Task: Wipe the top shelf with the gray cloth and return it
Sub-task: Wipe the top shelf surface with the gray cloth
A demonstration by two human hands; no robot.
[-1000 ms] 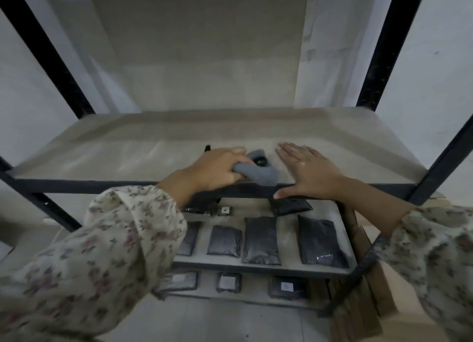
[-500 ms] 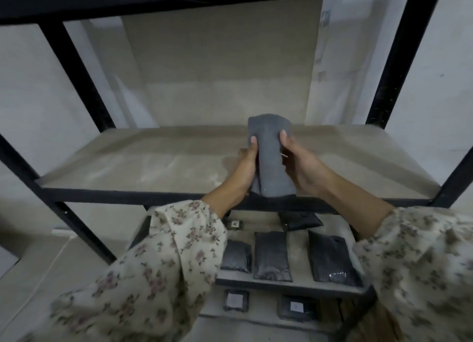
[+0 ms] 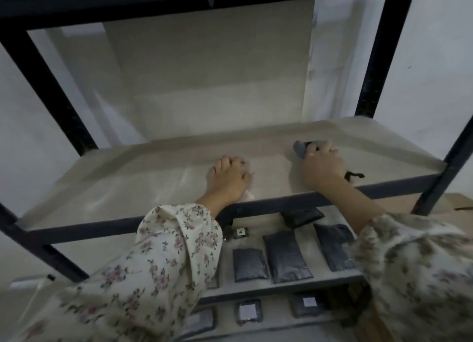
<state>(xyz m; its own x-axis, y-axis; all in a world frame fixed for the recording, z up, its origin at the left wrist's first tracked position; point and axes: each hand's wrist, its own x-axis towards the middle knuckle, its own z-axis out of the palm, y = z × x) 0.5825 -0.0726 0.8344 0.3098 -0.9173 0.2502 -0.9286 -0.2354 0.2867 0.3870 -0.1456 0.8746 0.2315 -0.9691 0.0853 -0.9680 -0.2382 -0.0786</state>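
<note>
Right hand [image 3: 323, 164] clutches gray cloth [image 3: 300, 148] on shelf [image 3: 153, 185].

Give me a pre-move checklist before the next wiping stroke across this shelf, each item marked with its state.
1. Gray cloth gripped in right hand: ok.
2. Cloth pressed flat on the shelf: cannot tell, mostly hidden under fingers.
3. Left hand resting on shelf: ok.
4. Wiping path leftward: not ok, left hand lies in it.
5. Small black item beside right wrist clear of stroke: ok.
</note>
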